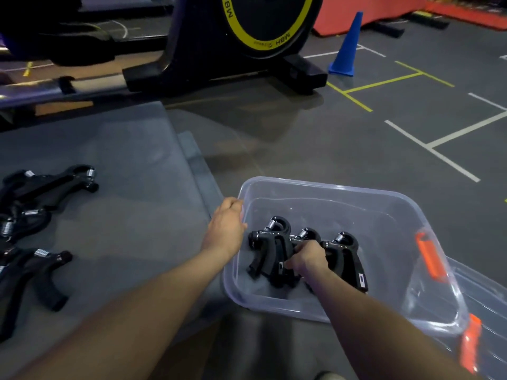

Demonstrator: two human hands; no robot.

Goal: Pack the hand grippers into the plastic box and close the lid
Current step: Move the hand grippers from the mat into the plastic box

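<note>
A clear plastic box [384, 204] with an orange latch [429, 255] stands open on the floor. Three black hand grippers lie side by side in it: one on the left [270, 246], one in the middle [308, 234], one on the right [347, 256]. My right hand [308, 257] is inside the box, closed on the middle hand gripper. My left hand [226, 226] rests against the box's left rim, fingers curled over its edge. Several more hand grippers [41, 193] lie on the grey mat at the left. The clear lid [488, 300] lies under the box's right side.
The grey mat [123, 174] covers a raised platform left of the box. An exercise machine with a yellow-ringed wheel [247, 23] stands behind. A blue cone [347, 45] sits on the floor at the back right, among white and yellow floor lines.
</note>
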